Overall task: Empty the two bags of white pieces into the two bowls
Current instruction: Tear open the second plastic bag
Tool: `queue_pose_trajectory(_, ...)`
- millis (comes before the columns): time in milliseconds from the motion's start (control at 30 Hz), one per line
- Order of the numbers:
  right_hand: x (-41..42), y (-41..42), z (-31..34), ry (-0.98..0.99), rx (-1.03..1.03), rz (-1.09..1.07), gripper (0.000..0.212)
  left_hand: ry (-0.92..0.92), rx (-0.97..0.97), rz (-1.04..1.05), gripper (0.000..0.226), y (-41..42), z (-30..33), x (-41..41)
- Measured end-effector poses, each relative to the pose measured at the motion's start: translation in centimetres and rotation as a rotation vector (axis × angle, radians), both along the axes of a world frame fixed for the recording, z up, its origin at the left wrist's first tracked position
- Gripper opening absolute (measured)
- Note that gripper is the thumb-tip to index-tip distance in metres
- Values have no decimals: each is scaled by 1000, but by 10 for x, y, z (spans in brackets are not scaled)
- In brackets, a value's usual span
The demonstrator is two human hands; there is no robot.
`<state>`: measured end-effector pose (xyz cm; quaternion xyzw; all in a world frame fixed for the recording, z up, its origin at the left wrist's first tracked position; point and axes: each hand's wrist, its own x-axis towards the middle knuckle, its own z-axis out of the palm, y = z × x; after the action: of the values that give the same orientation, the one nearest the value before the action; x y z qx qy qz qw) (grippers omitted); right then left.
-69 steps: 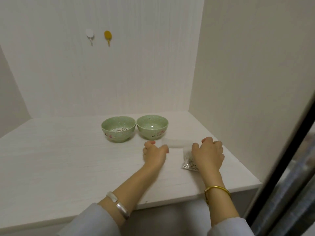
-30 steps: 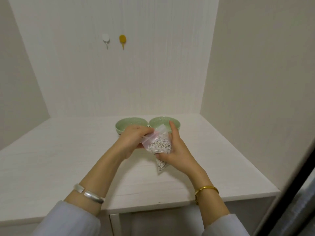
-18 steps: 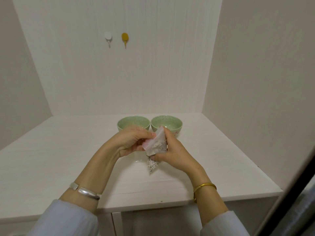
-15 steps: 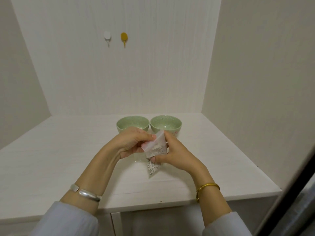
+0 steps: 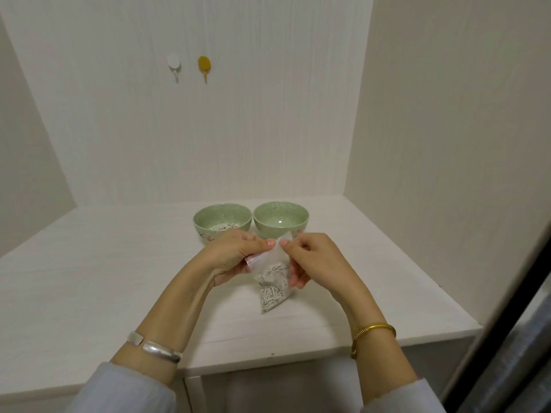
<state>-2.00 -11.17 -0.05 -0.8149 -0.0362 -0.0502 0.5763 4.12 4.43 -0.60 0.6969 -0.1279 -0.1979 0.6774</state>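
Here, both hands are meeting above the table [image 5: 89, 278], just in front of the two bowls. The left hand [image 5: 235, 257] is pinching the top edge of a clear bag [image 5: 269, 281], thumb and forefinger closing on the upper left of the mouth, the other fingers curling under its left side. The right hand [image 5: 313, 260] is pinching the same top edge from the right, thumbnail and fingertip nearly touching those of the left hand; its lower fingers are lying along the bag's right side. The bag is hanging between the hands, tilting a little, its lower corner pointing down toward the table; whether that corner is touching the surface, cannot tell. White pieces [image 5: 271, 293] are filling its lower half. A pinkish strip is running along the mouth by the left fingers. Whether the mouth is parted or sealed, cannot tell.

The left bowl [image 5: 222, 223] is sitting beside the right bowl [image 5: 281, 219], rims near or touching. White pieces are showing at the bottom of the left bowl. The right bowl is showing only a glossy green inside. Both are green, with a floral mark low on the outer wall.

A silver bangle [image 5: 155, 348] is sitting on the left wrist, a gold bangle [image 5: 372, 332] on the right. A white hook [image 5: 173, 64] and a yellow hook [image 5: 204, 67] are sticking to the back wall.
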Motion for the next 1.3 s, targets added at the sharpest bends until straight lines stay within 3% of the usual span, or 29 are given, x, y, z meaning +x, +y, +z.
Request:
queue_pose_trajectory(133,6,10,-2,127,234,52,48,-14,3,-53,22,-4,-2,-2)
queue_pose_trajectory(433,8,7,-7,196,399,150,40,-13,-3,-192,23,-4,-7,-5)
queue_pose_trajectory(800,9,0,-9,265,544,290,39,42,5,-180,31,-3,-14,0)
queue_pose_trajectory(1033,10,2,-7,300,535,261,33,31,-56,-143,40,-3,-13,-4)
queue_pose_trajectory(1200,12,3,-4,255,402,168,29,-205,179,-93,20,-9,4,-16)
queue_pose_trajectory(1300,10,6,-1,226,331,137,30,-263,277,-63,45,-15,11,-23)
